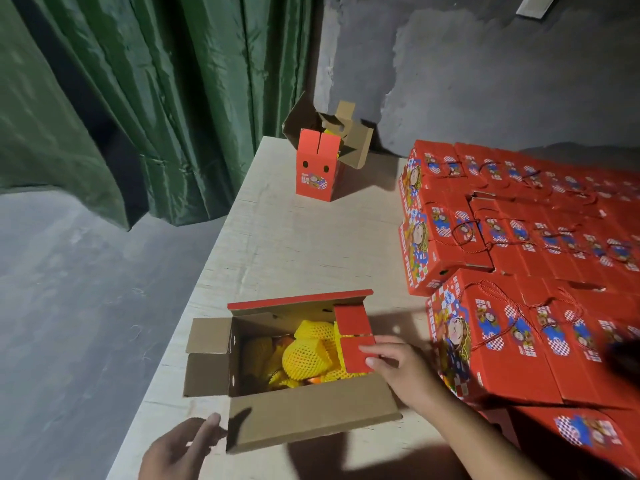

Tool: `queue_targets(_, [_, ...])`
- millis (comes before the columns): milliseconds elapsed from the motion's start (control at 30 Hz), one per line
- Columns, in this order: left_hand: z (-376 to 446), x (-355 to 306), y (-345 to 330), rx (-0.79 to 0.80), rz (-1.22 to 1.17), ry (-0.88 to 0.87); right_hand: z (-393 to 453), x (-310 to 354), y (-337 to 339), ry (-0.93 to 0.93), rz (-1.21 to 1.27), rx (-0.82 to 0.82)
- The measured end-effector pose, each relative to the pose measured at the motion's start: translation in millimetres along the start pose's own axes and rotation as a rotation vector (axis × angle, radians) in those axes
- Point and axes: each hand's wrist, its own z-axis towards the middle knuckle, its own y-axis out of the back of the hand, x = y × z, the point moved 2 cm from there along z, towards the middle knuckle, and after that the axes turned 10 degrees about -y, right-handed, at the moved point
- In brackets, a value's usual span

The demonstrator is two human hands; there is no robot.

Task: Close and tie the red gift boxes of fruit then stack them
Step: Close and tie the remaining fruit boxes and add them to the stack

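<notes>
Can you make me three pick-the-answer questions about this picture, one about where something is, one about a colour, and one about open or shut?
1. Where is the far open box standing?
A. On the floor
B. At the far end of the table
C. On top of the red stack

2. What colour is the netting round the fruit in the near box?
A. Yellow
B. Purple
C. White

3. How is the near box right now?
A. Tied shut with cord
B. Squashed flat
C. Open, with the right hand on a red end flap

Answers:
1 B, it stands on the tabletop near the wall.
2 A, the foam net is bright yellow.
3 C, the fruit shows and fingers pinch the flap; the left hand is by the near corner.
</notes>
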Motion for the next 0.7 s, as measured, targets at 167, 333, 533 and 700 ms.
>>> queue_targets(167, [23.2,20.4,-3.4,0.015,-0.316,0.249,10.9,-11.6,-5.5,0.019,-0.076,0.005])
queue_targets(333, [25.7,4.8,4.6,-0.038,-0.036,-0.222,10.9,-19.2,-5.7,0.056,-0.1,-0.008])
queue_targets(533, [15.2,-13.8,-1.7,0.117,0.237,-0.555,2.3,-32.2,0.7,0.024,-0.156,0.051])
queue_targets(700, [19.0,-16.0,-6.0,0.348,0.338,-0.619,-14.5,-41.6,12.3,0.014,-0.325,0.193])
